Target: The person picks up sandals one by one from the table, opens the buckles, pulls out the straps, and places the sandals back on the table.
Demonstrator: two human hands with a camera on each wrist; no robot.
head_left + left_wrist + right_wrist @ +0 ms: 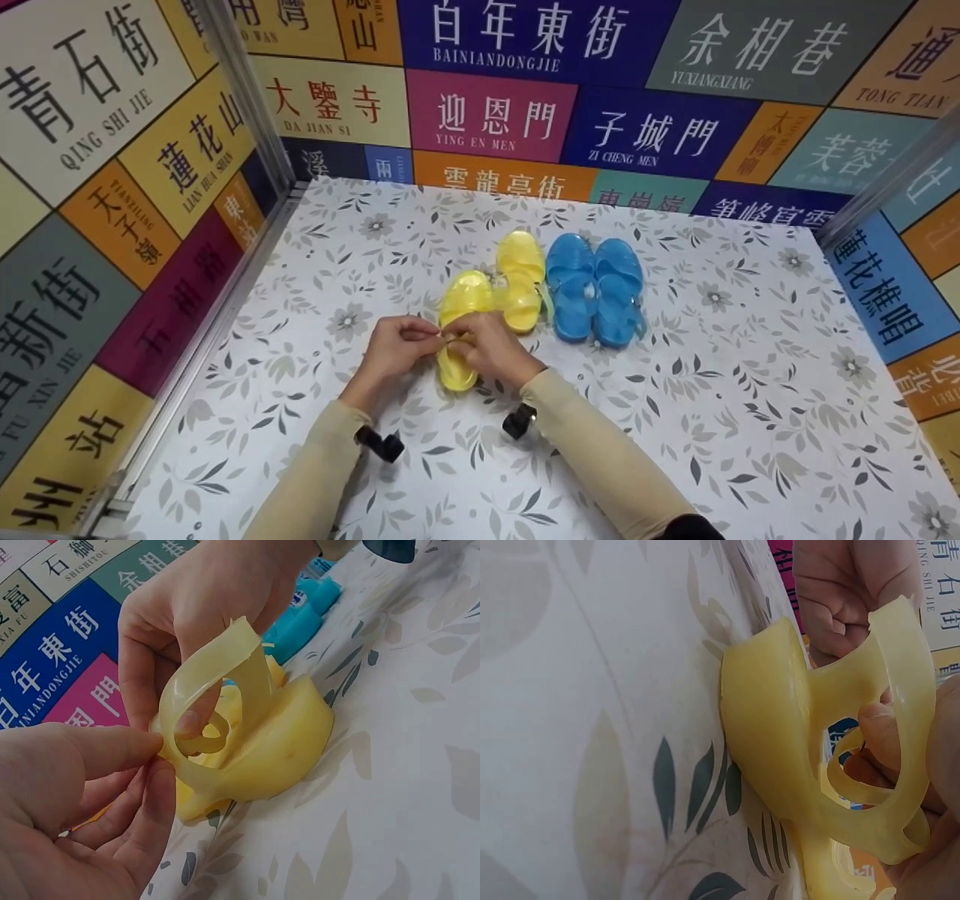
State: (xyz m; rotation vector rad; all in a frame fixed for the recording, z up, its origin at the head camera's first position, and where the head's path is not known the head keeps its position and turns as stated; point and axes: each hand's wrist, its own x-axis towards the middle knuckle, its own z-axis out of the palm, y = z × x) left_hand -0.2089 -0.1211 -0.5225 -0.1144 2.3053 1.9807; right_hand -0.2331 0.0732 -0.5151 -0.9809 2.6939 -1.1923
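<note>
A yellow jelly sandal lies on the table under both hands, its toe pointing away. My left hand pinches its ankle strap between thumb and fingertips at the side, seen close in the left wrist view. From the other side, my right hand grips the strap's loop, thumb inside it. The pale translucent strap stands up in an arch above the heel. Fingers hide the fastening point. Just right of this sandal, the second yellow sandal lies slightly farther back, with its strap hanging out to the right.
Two blue sandals lie side by side to the right of the yellow pair. Beneath everything spreads a white table cover with grey leaves and flowers. Panels of colourful street-name signs stand at the back and both sides.
</note>
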